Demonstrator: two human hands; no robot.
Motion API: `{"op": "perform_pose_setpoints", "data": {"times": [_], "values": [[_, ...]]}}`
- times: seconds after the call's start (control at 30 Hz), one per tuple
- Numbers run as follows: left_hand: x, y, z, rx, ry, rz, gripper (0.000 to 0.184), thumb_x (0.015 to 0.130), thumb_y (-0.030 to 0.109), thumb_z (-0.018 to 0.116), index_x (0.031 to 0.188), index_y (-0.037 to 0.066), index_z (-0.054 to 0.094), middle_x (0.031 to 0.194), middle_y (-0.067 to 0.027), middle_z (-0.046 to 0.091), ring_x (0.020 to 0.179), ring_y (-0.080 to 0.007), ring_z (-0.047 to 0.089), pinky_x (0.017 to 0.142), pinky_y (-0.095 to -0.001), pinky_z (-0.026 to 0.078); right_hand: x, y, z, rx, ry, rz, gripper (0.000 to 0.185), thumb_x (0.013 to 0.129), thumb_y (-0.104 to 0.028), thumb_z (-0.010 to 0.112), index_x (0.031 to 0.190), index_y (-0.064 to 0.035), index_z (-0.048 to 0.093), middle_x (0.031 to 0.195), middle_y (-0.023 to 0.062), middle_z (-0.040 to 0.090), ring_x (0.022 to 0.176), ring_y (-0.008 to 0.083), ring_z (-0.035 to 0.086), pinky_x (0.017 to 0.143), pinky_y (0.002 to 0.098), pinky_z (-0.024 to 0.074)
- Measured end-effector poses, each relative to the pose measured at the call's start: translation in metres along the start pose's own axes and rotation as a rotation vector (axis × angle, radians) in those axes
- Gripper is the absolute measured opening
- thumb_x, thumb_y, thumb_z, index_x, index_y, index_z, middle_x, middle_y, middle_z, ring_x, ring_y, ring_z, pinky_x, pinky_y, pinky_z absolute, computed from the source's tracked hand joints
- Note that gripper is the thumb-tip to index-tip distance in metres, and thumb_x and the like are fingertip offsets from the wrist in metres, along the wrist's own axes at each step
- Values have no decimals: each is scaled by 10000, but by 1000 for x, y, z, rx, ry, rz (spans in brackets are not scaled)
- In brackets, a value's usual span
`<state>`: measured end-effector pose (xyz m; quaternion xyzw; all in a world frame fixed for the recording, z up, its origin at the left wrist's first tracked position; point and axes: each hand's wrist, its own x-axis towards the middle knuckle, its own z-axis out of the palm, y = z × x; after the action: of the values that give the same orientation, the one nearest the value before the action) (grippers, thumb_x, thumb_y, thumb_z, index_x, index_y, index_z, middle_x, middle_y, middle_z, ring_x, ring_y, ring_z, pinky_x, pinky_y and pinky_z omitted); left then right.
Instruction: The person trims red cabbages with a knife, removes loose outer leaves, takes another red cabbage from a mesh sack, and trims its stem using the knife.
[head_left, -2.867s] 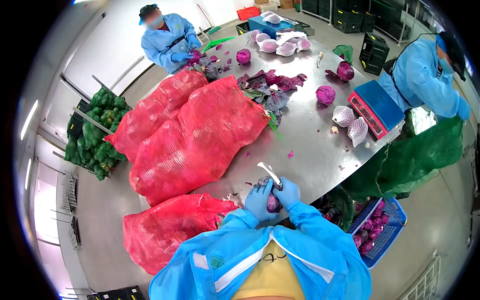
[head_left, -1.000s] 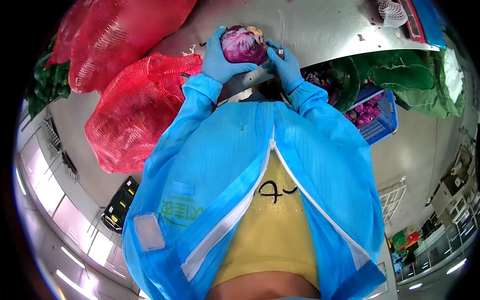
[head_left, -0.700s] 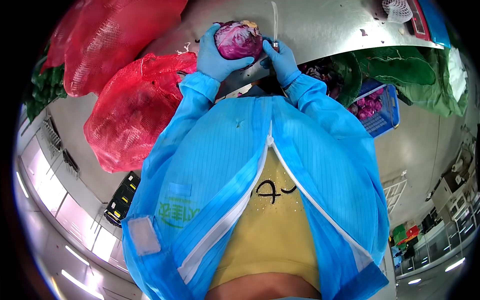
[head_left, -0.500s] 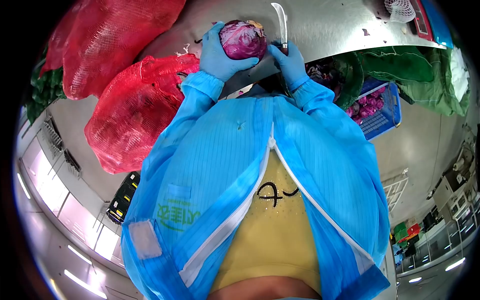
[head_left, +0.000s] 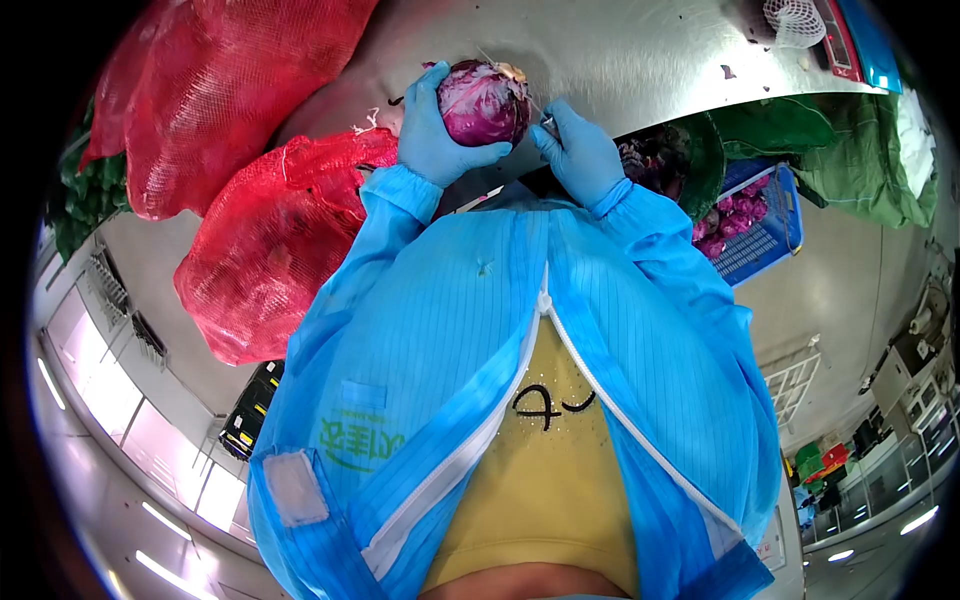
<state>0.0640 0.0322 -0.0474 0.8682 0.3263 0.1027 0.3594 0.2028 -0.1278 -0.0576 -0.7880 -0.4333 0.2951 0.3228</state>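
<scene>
A red cabbage [head_left: 486,104] rests in my left hand [head_left: 432,133], its blue-gloved fingers and thumb wrapped around the left and near sides. A pale cut stem end shows at the cabbage's upper right. Just to the right, my right hand [head_left: 581,154], also gloved in blue, is closed around the handle of a knife [head_left: 549,122]. The knife now leans left toward the cabbage, and most of its blade is hard to make out at the cabbage's far side. Both hands are over the near edge of a metal table [head_left: 640,60].
Red mesh sacks [head_left: 290,230] bulge at the left. Below the table edge on the right are a green sack [head_left: 705,150] with dark leaves and a blue crate [head_left: 765,245] holding purple cabbages. A white foam net [head_left: 797,22] lies at the far right.
My right hand has turned the knife from upright to leaning left, bringing the blade to the cabbage. The cabbage and left hand sit slightly lower in view.
</scene>
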Motion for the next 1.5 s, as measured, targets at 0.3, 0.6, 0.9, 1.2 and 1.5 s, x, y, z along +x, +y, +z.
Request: {"op": "perform_pose_setpoints", "data": {"times": [0.3, 0.6, 0.9, 1.2, 1.5], "values": [[-5, -3, 0, -60, -18, 28, 1124, 432, 401, 875, 1301, -52, 326, 1249, -227, 394, 1158, -355, 436, 1013, -402, 376, -5, -21, -3, -105, -125, 64, 232, 909, -297, 523, 971, -87, 447, 735, 171, 635, 695, 372, 633, 594, 487, 487], [-7, 0, -1, -25, -34, 48, 1124, 442, 399, 872, 1311, -42, 311, 1251, -227, 389, 1170, -357, 426, 1018, -409, 372, -10, -31, -10, -116, -169, 103, 224, 909, -276, 517, 966, -72, 441, 743, 173, 636, 697, 374, 631, 596, 487, 484], [-7, 6, 0, -53, -66, -11, 1143, 452, 375, 873, 1338, -28, 273, 1299, -224, 353, 1213, -354, 404, 1031, -410, 368, -3, -34, -12, -180, -194, 168, 191, 900, -234, 508, 954, -60, 448, 734, 201, 623, 703, 394, 625, 610, 503, 478], [1, 8, 3, 66, -21, 19, 1102, 452, 418, 859, 1318, -27, 344, 1256, -217, 400, 1168, -355, 428, 1008, -411, 383, 14, -16, 4, -247, -141, 194, 188, 866, -183, 493, 991, -42, 487, 791, 218, 650, 773, 401, 645, 674, 495, 503], [9, 5, 1, 105, -77, 52, 1082, 449, 432, 856, 1300, -24, 367, 1246, -226, 419, 1168, -363, 427, 998, -421, 384, 16, 13, 19, -201, -136, 198, 192, 885, -172, 500, 974, -8, 454, 765, 243, 616, 761, 413, 617, 653, 496, 479]]}}
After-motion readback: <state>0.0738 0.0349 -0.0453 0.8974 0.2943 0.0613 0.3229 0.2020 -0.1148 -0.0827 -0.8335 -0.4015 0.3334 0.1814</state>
